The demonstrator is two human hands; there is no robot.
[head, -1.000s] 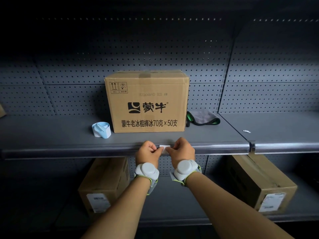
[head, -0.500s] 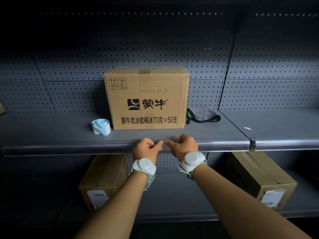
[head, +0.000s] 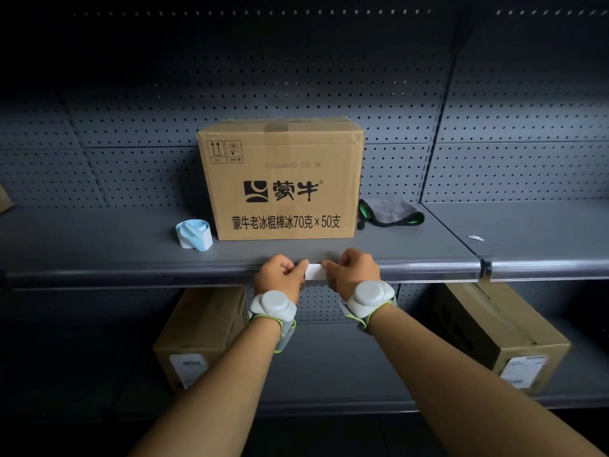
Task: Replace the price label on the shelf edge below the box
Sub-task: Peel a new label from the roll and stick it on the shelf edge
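A brown cardboard box (head: pixel 281 179) with black Chinese print stands on the grey shelf (head: pixel 99 252). Directly below it, a small white price label (head: pixel 313 271) sits against the shelf's front edge strip (head: pixel 164 273). My left hand (head: pixel 278 275) pinches the label's left end and my right hand (head: pixel 354 270) pinches its right end, fingers curled. Only the label's middle shows between my fingertips. Both wrists wear grey sensor bands.
A light blue roll of labels (head: pixel 193 234) lies left of the box. A grey cloth with green trim (head: pixel 389 212) lies to its right. A white scrap (head: pixel 475 238) rests on the right shelf. Two cardboard boxes (head: pixel 201 338) (head: pixel 501 338) stand on the lower shelf.
My fingertips have moved apart along the shelf edge, so the white label shows again between them; half a second ago they nearly touched and hid it.
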